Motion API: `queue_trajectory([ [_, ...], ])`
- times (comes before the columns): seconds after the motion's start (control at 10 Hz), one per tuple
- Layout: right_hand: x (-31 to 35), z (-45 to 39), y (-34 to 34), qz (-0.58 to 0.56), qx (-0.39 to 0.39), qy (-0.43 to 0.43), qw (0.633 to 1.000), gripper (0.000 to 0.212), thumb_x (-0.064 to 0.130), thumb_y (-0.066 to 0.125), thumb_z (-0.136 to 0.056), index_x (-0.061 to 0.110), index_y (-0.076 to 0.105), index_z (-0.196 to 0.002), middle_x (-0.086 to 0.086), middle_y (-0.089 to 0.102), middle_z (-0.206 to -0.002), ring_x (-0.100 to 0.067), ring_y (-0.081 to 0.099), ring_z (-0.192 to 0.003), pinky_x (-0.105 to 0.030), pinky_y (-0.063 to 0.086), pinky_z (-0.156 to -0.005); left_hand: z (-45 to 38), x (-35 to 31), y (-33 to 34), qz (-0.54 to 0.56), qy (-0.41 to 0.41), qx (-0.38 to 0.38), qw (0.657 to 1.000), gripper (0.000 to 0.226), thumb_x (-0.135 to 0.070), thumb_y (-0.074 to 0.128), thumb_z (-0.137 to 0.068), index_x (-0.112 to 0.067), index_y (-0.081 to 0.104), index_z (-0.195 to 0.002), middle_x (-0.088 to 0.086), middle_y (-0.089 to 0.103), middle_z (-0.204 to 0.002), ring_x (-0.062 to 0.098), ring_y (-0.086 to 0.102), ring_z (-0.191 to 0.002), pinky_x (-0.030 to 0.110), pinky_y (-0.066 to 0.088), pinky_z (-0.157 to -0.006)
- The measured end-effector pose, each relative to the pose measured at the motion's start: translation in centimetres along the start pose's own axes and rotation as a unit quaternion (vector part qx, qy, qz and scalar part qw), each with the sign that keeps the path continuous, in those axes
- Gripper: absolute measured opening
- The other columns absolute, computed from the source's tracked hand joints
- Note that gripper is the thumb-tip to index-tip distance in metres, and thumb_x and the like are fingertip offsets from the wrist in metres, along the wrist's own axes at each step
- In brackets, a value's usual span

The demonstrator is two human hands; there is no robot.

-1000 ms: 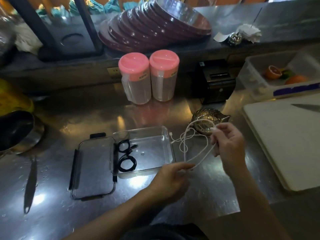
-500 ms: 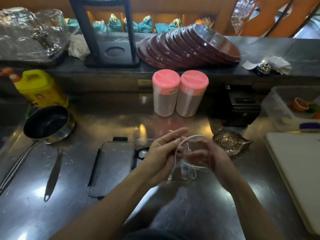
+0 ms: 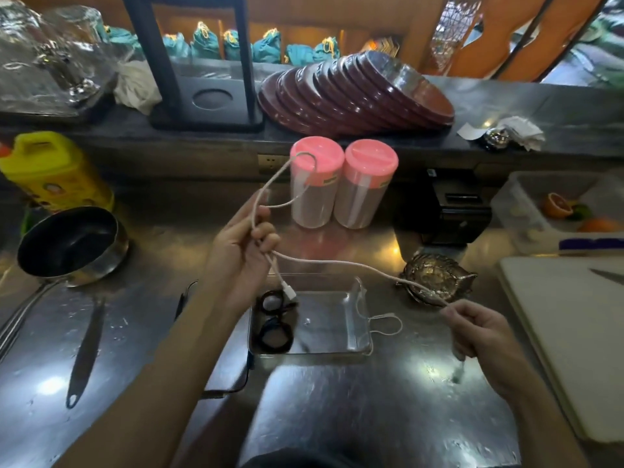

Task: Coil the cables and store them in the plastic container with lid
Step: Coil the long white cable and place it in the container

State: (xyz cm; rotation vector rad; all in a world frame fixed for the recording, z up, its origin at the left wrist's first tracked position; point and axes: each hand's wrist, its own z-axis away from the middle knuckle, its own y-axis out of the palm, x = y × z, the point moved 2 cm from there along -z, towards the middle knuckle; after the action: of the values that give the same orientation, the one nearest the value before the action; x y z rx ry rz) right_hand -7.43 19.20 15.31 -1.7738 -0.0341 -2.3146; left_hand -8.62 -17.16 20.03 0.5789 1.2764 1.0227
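We pinch the white cable (image 3: 341, 263) in both hands: left hand (image 3: 241, 244) raised, right hand (image 3: 479, 332) low, the span running between them above the plastic container (image 3: 358, 346).

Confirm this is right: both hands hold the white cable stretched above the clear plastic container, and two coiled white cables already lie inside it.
Not quite. In the head view the left hand and right hand do hold the white cable above the clear plastic container, but the two coiled cables inside it are black, not white.
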Motion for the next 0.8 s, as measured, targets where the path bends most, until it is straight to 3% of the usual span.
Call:
queue_trajectory([
  [0.1, 0.5, 0.4, -1.3, 0.006, 0.013, 0.031, 0.999, 0.036, 0.038, 0.085, -0.069, 0.005, 0.071, -0.075, -0.006, 0.033, -0.054, -0.013, 0.029, -0.036, -0.019, 0.031, -0.036, 0.1, -1.2, -1.7, -0.003, 0.006, -0.026, 1.000, 0.038, -0.004, 0.050, -0.084, -0.003, 0.066, -0.119, -0.003, 0.058, -0.076, 0.003, 0.039, -0.054, 0.014, 0.034, -0.047],
  [0.2, 1.4, 0.6, -2.6, -0.026, 0.019, 0.025, 0.999, 0.059, 0.046, 0.093, -0.064, -0.003, 0.073, -0.090, -0.006, 0.031, -0.050, -0.011, 0.027, -0.036, -0.023, 0.033, -0.036, 0.8, -2.7, -4.8, -0.002, 0.015, -0.059, 0.998, 0.040, -0.006, 0.051, -0.084, -0.004, 0.064, -0.121, -0.003, 0.057, -0.078, 0.002, 0.040, -0.054, 0.013, 0.035, -0.048],
  [0.3, 2.7, 0.5, -3.1, -0.121, 0.027, -0.026, 0.992, 0.023, 0.021, 0.073, -0.079, 0.001, 0.074, -0.091, -0.009, 0.031, -0.053, -0.012, 0.029, -0.037, -0.021, 0.037, -0.038, 2.1, -3.7, -8.0, -0.037, 0.012, -0.096, 0.995, 0.037, -0.012, 0.052, -0.085, -0.006, 0.067, -0.119, -0.001, 0.058, -0.081, 0.002, 0.045, -0.057, 0.012, 0.041, -0.051],
  [0.4, 4.8, -0.4, -2.9, -0.248, 0.059, -0.080, 0.964, 0.032, 0.030, 0.083, -0.067, 0.009, 0.065, -0.084, -0.006, 0.052, -0.068, -0.012, 0.051, -0.052, -0.023, 0.047, -0.046, 3.7, -2.7, -9.9, -0.116, -0.045, -0.110, 0.986, 0.041, -0.012, 0.052, -0.089, 0.000, 0.063, -0.127, 0.007, 0.069, -0.087, 0.009, 0.064, -0.066, 0.016, 0.057, -0.063],
  [0.5, 8.3, -4.2, -16.6, -0.289, -0.017, -0.126, 0.949, 0.024, 0.031, 0.077, -0.080, 0.012, 0.063, -0.083, -0.003, 0.050, -0.064, -0.010, 0.048, -0.048, -0.021, 0.045, -0.044, 5.2, -1.0, -10.4, -0.204, -0.109, -0.105, 0.967, 0.031, -0.005, 0.045, -0.100, 0.003, 0.066, -0.122, 0.020, 0.074, -0.111, 0.023, 0.077, -0.089, 0.030, 0.063, -0.077],
  [0.6, 12.1, -5.2, -13.7, -0.264, -0.032, -0.129, 0.955, 0.020, 0.033, 0.068, -0.092, 0.015, 0.061, -0.083, 0.000, 0.048, -0.062, -0.008, 0.044, -0.045, -0.019, 0.042, -0.041, 7.1, 0.5, -9.6, -0.331, -0.174, -0.022, 0.927, 0.030, -0.003, 0.049, -0.096, 0.004, 0.067, -0.119, 0.021, 0.073, -0.117, 0.029, 0.076, -0.093, 0.031, 0.063, -0.075],
  [0.7, 17.7, -7.2, -10.4, -0.276, 0.036, -0.135, 0.951, 0.024, 0.035, 0.056, -0.101, 0.019, 0.059, -0.083, 0.004, 0.045, -0.059, -0.006, 0.040, -0.042, -0.018, 0.039, -0.039, 9.2, 2.9, -9.6, -0.451, -0.251, 0.078, 0.853, 0.027, 0.005, 0.047, -0.100, 0.005, 0.068, -0.115, 0.018, 0.076, -0.109, 0.024, 0.076, -0.091, 0.027, 0.060, -0.074],
  [0.8, 15.0, -4.3, 2.8, -0.304, 0.020, -0.163, 0.938, 0.036, 0.034, 0.035, -0.111, 0.024, 0.054, -0.083, 0.008, 0.055, -0.067, -0.004, 0.048, -0.051, -0.021, 0.051, -0.054, 10.4, 6.1, -11.0, -0.552, -0.301, 0.161, 0.761, 0.026, -0.008, 0.052, -0.100, -0.008, 0.072, -0.117, 0.011, 0.076, -0.114, 0.025, 0.074, -0.102, 0.042, 0.059, -0.093],
])
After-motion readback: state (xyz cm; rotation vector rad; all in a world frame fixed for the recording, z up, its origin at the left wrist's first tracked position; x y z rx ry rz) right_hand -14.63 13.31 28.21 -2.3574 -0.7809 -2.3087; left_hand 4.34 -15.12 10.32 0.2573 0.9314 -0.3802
